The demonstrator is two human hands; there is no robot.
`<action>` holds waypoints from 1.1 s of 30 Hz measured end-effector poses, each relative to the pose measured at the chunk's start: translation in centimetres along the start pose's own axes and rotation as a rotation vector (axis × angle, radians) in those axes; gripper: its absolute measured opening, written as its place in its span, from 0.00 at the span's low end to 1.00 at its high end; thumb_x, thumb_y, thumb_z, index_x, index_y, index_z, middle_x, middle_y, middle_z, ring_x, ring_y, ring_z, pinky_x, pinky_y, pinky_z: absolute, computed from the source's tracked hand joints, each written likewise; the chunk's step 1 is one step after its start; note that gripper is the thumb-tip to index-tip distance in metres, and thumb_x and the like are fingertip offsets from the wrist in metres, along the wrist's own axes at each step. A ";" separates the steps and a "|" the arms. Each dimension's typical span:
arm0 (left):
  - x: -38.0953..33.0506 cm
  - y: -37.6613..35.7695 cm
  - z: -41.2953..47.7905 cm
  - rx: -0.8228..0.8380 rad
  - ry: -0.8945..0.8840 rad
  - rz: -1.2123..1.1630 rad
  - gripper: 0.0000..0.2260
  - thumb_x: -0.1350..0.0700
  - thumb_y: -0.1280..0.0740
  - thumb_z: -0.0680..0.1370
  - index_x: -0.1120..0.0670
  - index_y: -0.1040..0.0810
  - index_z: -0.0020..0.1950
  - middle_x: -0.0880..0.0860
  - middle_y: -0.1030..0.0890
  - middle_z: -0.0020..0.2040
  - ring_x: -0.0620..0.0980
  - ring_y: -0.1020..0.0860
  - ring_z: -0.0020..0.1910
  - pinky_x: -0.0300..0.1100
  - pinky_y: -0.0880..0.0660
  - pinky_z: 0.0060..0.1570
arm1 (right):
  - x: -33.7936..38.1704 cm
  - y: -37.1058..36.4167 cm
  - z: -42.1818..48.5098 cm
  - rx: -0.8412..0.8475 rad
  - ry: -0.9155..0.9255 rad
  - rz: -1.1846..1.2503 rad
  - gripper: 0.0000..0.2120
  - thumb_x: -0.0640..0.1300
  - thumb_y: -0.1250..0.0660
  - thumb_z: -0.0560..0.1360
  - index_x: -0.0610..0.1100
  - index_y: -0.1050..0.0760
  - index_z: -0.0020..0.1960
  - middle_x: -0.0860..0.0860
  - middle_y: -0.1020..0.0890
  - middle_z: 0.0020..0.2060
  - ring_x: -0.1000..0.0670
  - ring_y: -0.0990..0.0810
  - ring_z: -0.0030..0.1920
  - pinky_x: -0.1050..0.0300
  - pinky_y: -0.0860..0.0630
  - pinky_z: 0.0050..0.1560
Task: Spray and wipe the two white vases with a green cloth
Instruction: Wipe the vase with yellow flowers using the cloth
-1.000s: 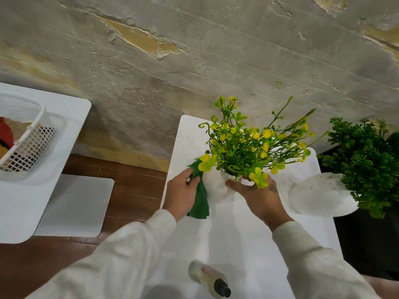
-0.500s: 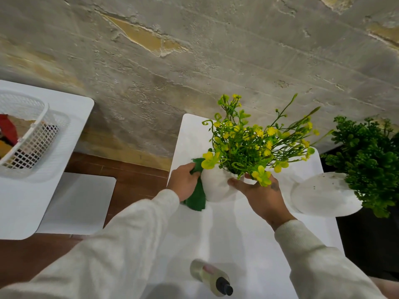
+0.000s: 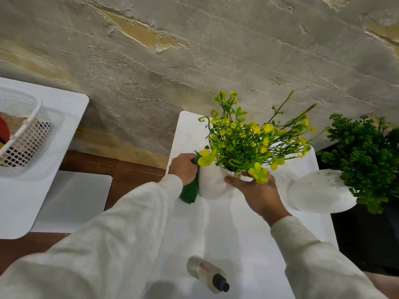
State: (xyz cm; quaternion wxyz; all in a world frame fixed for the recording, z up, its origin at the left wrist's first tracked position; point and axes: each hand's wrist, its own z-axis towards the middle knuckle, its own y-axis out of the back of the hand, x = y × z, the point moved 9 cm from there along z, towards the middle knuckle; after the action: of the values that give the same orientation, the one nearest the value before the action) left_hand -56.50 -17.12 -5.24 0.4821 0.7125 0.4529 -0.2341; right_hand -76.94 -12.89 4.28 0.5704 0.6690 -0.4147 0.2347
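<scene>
White vase (image 3: 212, 184) with yellow flowers (image 3: 244, 139) stands on the white table (image 3: 237, 234); second white vase (image 3: 319, 190), with green foliage (image 3: 367, 156), stands near it at the right edge. Both look smooth and rounded: judged rigid, breakable, slick when wet; steady at the neck. Right hand (image 3: 257, 195) holds the first vase's shoulder. Left hand (image 3: 183, 169) presses the gripped green cloth (image 3: 190, 192) against its left side. Spray bottle (image 3: 207, 274) lies nearer the person.

The cloth (image 3: 190, 193) is dark green. The near vase (image 3: 210, 183) is white. The other vase (image 3: 319, 192) is white with tiny dark specks. The flowers (image 3: 248, 137) are yellow on light green stems. The plant (image 3: 367, 156) is deep green. The table (image 3: 237, 234) is white. The basket (image 3: 28, 143) is white, with a grid of holes.
</scene>
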 end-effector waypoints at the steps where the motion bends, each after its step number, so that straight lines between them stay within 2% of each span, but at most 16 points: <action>1: -0.1 -0.1 0.0 -0.002 -0.003 0.009 0.05 0.59 0.35 0.78 0.53 0.23 0.42 0.61 0.18 0.52 0.63 0.23 0.53 0.49 0.25 0.53 | 0.1 0.0 0.0 -0.001 0.000 0.002 0.12 0.45 0.20 0.68 0.51 0.23 0.44 0.62 0.21 0.39 0.67 0.23 0.38 0.80 0.32 0.34; 4: 1.2 -0.2 -0.7 -0.008 0.020 -0.008 0.03 0.58 0.34 0.77 0.55 0.21 0.45 0.59 0.18 0.51 0.62 0.22 0.52 0.46 0.25 0.51 | 0.2 0.0 -0.1 0.000 0.011 -0.001 0.12 0.45 0.20 0.68 0.50 0.22 0.45 0.62 0.21 0.39 0.66 0.23 0.39 0.79 0.31 0.35; 6: 2.6 -0.4 -1.6 -0.014 0.028 0.011 0.04 0.57 0.33 0.76 0.56 0.20 0.47 0.57 0.17 0.50 0.59 0.21 0.51 0.43 0.26 0.48 | 0.3 0.0 -0.2 0.001 0.015 0.008 0.12 0.45 0.20 0.67 0.52 0.23 0.42 0.61 0.21 0.38 0.60 0.21 0.40 0.77 0.30 0.35; 8: 4.2 -0.8 -2.5 0.001 0.057 0.009 0.04 0.55 0.31 0.74 0.54 0.19 0.47 0.54 0.17 0.48 0.57 0.21 0.51 0.46 0.24 0.52 | 0.2 0.0 -0.2 -0.010 0.006 0.029 0.13 0.45 0.19 0.67 0.55 0.24 0.39 0.60 0.19 0.38 0.50 0.17 0.41 0.67 0.24 0.41; 9: 4.7 -1.0 -2.8 0.009 0.074 -0.004 0.03 0.55 0.30 0.74 0.53 0.19 0.46 0.53 0.16 0.47 0.57 0.21 0.50 0.48 0.23 0.53 | 0.2 0.1 -0.1 -0.017 0.002 0.032 0.13 0.45 0.19 0.66 0.55 0.24 0.39 0.60 0.19 0.38 0.46 0.16 0.42 0.60 0.23 0.44; 11: 4.9 -1.0 -2.8 0.002 0.095 -0.024 0.02 0.55 0.30 0.73 0.52 0.19 0.44 0.53 0.17 0.46 0.57 0.21 0.50 0.48 0.23 0.52 | 0.2 0.1 -0.1 -0.021 -0.005 0.026 0.14 0.45 0.19 0.66 0.54 0.24 0.38 0.60 0.19 0.38 0.44 0.16 0.43 0.55 0.23 0.46; 14: 3.3 -0.2 -1.4 -0.059 0.060 -0.016 0.04 0.58 0.30 0.74 0.57 0.17 0.47 0.56 0.17 0.48 0.58 0.21 0.51 0.42 0.25 0.48 | 0.2 -0.1 -0.1 -0.035 -0.006 0.007 0.14 0.46 0.19 0.66 0.53 0.25 0.37 0.60 0.19 0.37 0.46 0.16 0.41 0.57 0.23 0.44; 16: 2.3 0.1 -0.2 -0.072 0.050 -0.043 0.07 0.60 0.31 0.75 0.59 0.17 0.51 0.58 0.17 0.52 0.59 0.21 0.54 0.43 0.26 0.49 | 0.6 -0.3 -0.3 -0.058 0.008 -0.009 0.13 0.47 0.19 0.66 0.53 0.24 0.37 0.61 0.20 0.34 0.54 0.18 0.39 0.61 0.26 0.42; 18: 1.8 0.1 0.5 -0.059 0.036 -0.001 0.06 0.59 0.32 0.75 0.56 0.18 0.50 0.57 0.18 0.52 0.60 0.22 0.54 0.42 0.28 0.48 | 0.7 -0.6 -0.3 -0.079 0.016 -0.036 0.12 0.48 0.19 0.66 0.52 0.22 0.39 0.61 0.21 0.33 0.62 0.21 0.38 0.64 0.28 0.42; 19: 1.9 0.0 0.6 -0.068 0.036 0.014 0.05 0.59 0.32 0.75 0.55 0.18 0.49 0.57 0.18 0.51 0.60 0.22 0.53 0.42 0.28 0.48 | 0.7 -0.7 -0.4 -0.094 0.013 -0.039 0.12 0.48 0.20 0.66 0.52 0.23 0.39 0.61 0.22 0.34 0.62 0.22 0.39 0.62 0.28 0.43; 23: 3.4 -0.1 -1.9 -0.136 0.073 -0.008 0.04 0.58 0.32 0.75 0.54 0.19 0.48 0.55 0.18 0.49 0.59 0.22 0.51 0.42 0.28 0.46 | 0.5 -0.7 -0.9 -0.144 -0.026 0.002 0.16 0.49 0.20 0.67 0.54 0.29 0.35 0.59 0.23 0.35 0.49 0.21 0.42 0.55 0.25 0.47; 24: 4.1 -0.4 -2.8 -0.137 0.092 -0.021 0.02 0.57 0.32 0.75 0.54 0.20 0.45 0.55 0.18 0.47 0.58 0.22 0.49 0.41 0.28 0.45 | 0.7 -0.7 -1.0 -0.137 -0.024 -0.005 0.16 0.49 0.21 0.68 0.54 0.29 0.35 0.59 0.24 0.35 0.49 0.22 0.42 0.56 0.26 0.47; 26: 5.2 -1.2 -4.3 -0.107 0.132 -0.068 0.05 0.56 0.31 0.75 0.56 0.22 0.42 0.53 0.18 0.43 0.56 0.21 0.47 0.42 0.27 0.43 | 1.0 -0.6 -1.1 -0.115 -0.022 -0.016 0.16 0.49 0.21 0.69 0.55 0.30 0.36 0.60 0.24 0.35 0.52 0.23 0.40 0.58 0.29 0.46; 28: 6.0 -1.7 -4.4 -0.080 0.150 -0.107 0.04 0.55 0.30 0.74 0.55 0.21 0.42 0.52 0.18 0.41 0.56 0.21 0.46 0.45 0.23 0.46 | 1.1 -0.5 -1.1 -0.101 -0.021 -0.021 0.16 0.49 0.21 0.69 0.56 0.30 0.36 0.61 0.24 0.36 0.53 0.23 0.40 0.59 0.30 0.45; 31: 5.5 -0.9 -2.7 -0.095 0.139 -0.129 0.03 0.56 0.28 0.72 0.54 0.20 0.41 0.54 0.17 0.43 0.58 0.21 0.48 0.49 0.22 0.51 | 1.2 -0.6 -1.0 -0.086 -0.017 -0.039 0.16 0.51 0.22 0.69 0.56 0.31 0.36 0.61 0.24 0.36 0.49 0.22 0.43 0.58 0.29 0.46; 33: 4.9 -0.3 -1.7 -0.098 0.123 -0.198 0.02 0.57 0.28 0.72 0.52 0.18 0.44 0.54 0.16 0.45 0.58 0.20 0.49 0.49 0.22 0.52 | 1.1 -0.6 -1.0 -0.082 -0.016 -0.054 0.16 0.52 0.22 0.69 0.56 0.31 0.36 0.61 0.25 0.36 0.49 0.22 0.44 0.57 0.27 0.47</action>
State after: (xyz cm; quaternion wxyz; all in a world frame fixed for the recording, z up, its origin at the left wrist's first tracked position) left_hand -54.61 -13.48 -8.40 0.4621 0.6529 0.5607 -0.2140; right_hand -75.66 -12.27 4.99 0.6003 0.6576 -0.4104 0.1968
